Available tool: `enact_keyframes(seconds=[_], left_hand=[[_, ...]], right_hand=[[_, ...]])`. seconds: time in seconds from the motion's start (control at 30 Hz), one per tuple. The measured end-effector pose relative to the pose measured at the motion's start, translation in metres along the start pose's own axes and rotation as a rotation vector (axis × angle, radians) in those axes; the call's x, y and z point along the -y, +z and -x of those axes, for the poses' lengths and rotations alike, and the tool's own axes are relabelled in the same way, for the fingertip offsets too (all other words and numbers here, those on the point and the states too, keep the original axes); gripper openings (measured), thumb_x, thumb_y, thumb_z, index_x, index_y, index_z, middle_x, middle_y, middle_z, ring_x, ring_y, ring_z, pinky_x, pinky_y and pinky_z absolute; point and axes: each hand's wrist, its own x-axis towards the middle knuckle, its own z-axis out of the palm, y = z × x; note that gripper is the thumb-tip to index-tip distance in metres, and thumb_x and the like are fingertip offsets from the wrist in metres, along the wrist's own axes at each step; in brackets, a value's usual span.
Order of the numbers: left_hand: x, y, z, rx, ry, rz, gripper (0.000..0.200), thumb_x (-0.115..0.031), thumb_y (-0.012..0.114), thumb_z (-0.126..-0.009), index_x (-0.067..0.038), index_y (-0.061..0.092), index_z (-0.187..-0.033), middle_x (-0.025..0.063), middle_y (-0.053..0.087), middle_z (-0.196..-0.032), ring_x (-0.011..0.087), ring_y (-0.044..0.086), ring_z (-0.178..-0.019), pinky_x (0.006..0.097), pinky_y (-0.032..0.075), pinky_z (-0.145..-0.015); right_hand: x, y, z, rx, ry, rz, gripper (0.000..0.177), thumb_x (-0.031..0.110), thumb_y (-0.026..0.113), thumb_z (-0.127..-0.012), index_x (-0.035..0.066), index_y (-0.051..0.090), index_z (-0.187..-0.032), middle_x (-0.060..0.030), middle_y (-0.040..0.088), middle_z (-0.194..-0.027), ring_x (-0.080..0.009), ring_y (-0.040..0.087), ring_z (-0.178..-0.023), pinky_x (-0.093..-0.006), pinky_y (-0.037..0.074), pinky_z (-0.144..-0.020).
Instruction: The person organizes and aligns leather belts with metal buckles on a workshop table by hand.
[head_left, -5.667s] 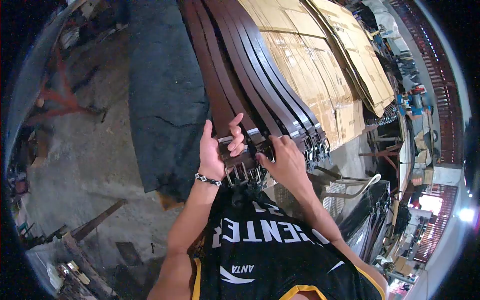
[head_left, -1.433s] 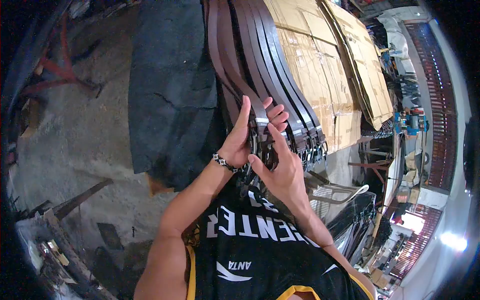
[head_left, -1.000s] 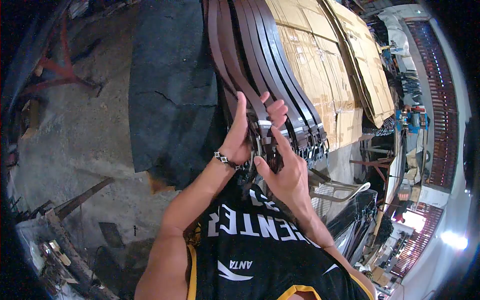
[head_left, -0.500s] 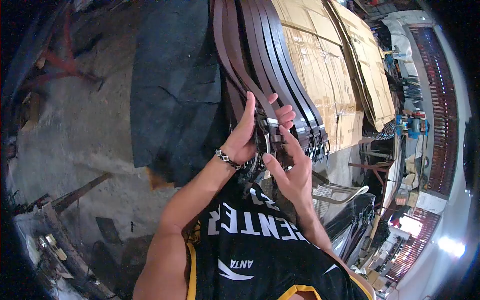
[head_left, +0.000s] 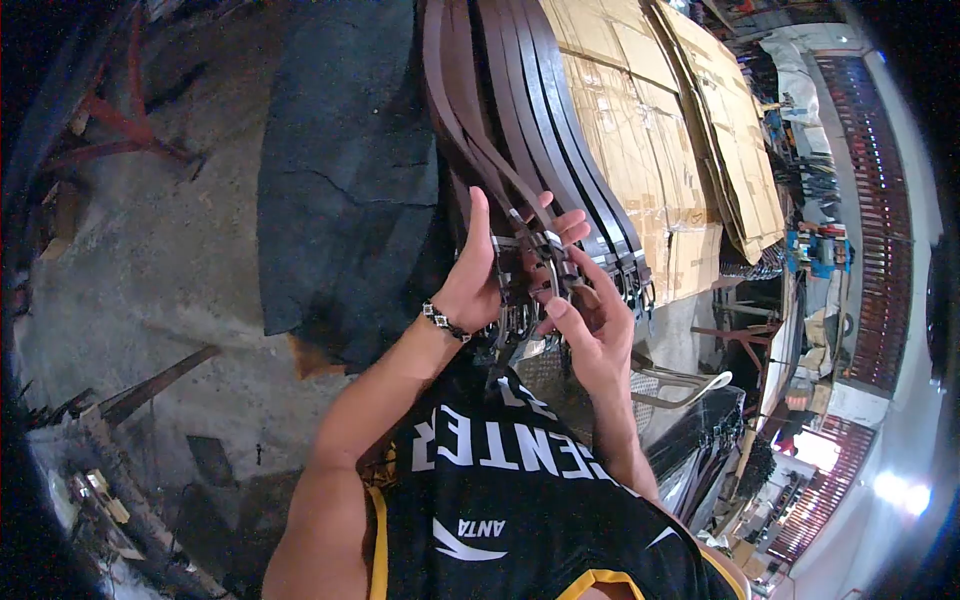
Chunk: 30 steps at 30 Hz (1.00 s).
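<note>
Several dark brown leather belts (head_left: 520, 90) lie side by side along a table, their metal buckles (head_left: 630, 285) at the near end. My left hand (head_left: 478, 275), with a beaded bracelet at the wrist, grips a bunch of belts near their buckles, thumb raised. My right hand (head_left: 590, 320) holds the buckle end of one lifted belt (head_left: 545, 250) between thumb and fingers, right beside the left hand.
Flattened cardboard sheets (head_left: 660, 130) cover the table to the right of the belts. A dark mat (head_left: 340, 180) lies on the concrete floor at the left. A metal chair frame (head_left: 680, 385) and more dark belts (head_left: 710, 430) stand at the lower right.
Both hands shifted slightly right and down along the buckle ends. My right hand has closed on the buckle end of a belt that it touched with open fingers before.
</note>
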Motion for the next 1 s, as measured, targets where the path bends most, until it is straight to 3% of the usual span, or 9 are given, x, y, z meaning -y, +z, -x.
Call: enact_keyframes(seconds=[0.2, 0.3, 0.4, 0.5, 0.8, 0.9, 1.0], left_hand=[[0.000, -0.001, -0.002, 0.008, 0.004, 0.003, 0.097, -0.082, 0.023, -0.092, -0.009, 0.034, -0.155, 0.0198, 0.050, -0.150, 0.0310, 0.046, -0.142, 0.0454, 0.036, -0.119], [-0.001, -0.002, -0.002, -0.014, 0.002, -0.038, 0.095, -0.082, 0.024, -0.093, -0.010, 0.034, -0.155, 0.0192, 0.050, -0.150, 0.0305, 0.047, -0.141, 0.0454, 0.038, -0.118], [0.000, -0.006, -0.002, -0.020, -0.007, -0.032, 0.093, -0.080, 0.024, -0.094, -0.011, 0.034, -0.155, 0.0185, 0.051, -0.150, 0.0303, 0.048, -0.140, 0.0459, 0.039, -0.117], [-0.001, -0.009, -0.003, -0.006, -0.015, -0.035, 0.089, -0.078, 0.024, -0.096, -0.012, 0.035, -0.155, 0.0182, 0.051, -0.150, 0.0304, 0.048, -0.140, 0.0470, 0.040, -0.117], [-0.005, -0.004, 0.001, -0.053, 0.007, 0.006, 0.077, -0.065, 0.023, -0.104, -0.003, 0.042, -0.146, 0.0223, 0.051, -0.148, 0.0333, 0.051, -0.137, 0.0482, 0.040, -0.117], [-0.007, -0.005, 0.003, -0.075, 0.032, 0.015, 0.070, -0.057, 0.024, -0.107, 0.001, 0.045, -0.141, 0.0247, 0.050, -0.149, 0.0349, 0.051, -0.137, 0.0482, 0.040, -0.117], [-0.009, -0.008, 0.005, -0.095, 0.056, 0.005, 0.062, -0.048, 0.026, -0.108, 0.003, 0.046, -0.138, 0.0252, 0.048, -0.150, 0.0358, 0.050, -0.138, 0.0481, 0.039, -0.117]], right_hand=[[0.000, -0.002, 0.000, 0.034, 0.010, 0.012, 0.060, 0.011, 0.069, -0.093, -0.004, 0.047, -0.147, -0.0092, 0.071, -0.097, -0.0113, 0.065, -0.073, -0.0260, 0.054, -0.068], [0.011, -0.004, 0.000, 0.081, 0.039, 0.042, 0.060, 0.012, 0.064, -0.096, -0.008, 0.042, -0.148, -0.0163, 0.072, -0.108, -0.0162, 0.068, -0.075, -0.0280, 0.056, -0.065], [0.005, -0.005, 0.001, 0.058, 0.073, -0.040, 0.059, 0.011, 0.069, -0.093, -0.006, 0.047, -0.146, -0.0107, 0.071, -0.101, -0.0113, 0.065, -0.074, -0.0265, 0.054, -0.068], [-0.004, 0.000, 0.002, 0.032, 0.028, -0.032, 0.060, 0.013, 0.071, -0.092, -0.005, 0.048, -0.145, -0.0109, 0.072, -0.102, -0.0125, 0.066, -0.079, -0.0274, 0.055, -0.071], [0.006, 0.006, 0.001, 0.058, -0.084, 0.380, 0.067, 0.015, 0.077, -0.087, -0.002, 0.048, -0.144, -0.0172, 0.073, -0.106, -0.0183, 0.070, -0.091, -0.0318, 0.055, -0.083], [0.001, 0.008, 0.002, 0.062, -0.092, 0.377, 0.068, 0.015, 0.078, -0.086, -0.002, 0.048, -0.144, -0.0198, 0.072, -0.110, -0.0201, 0.072, -0.092, -0.0333, 0.055, -0.084], [-0.005, 0.008, -0.002, 0.059, -0.293, 0.525, 0.069, 0.014, 0.078, -0.085, -0.001, 0.047, -0.145, -0.0207, 0.072, -0.112, -0.0226, 0.072, -0.094, -0.0350, 0.056, -0.083]])
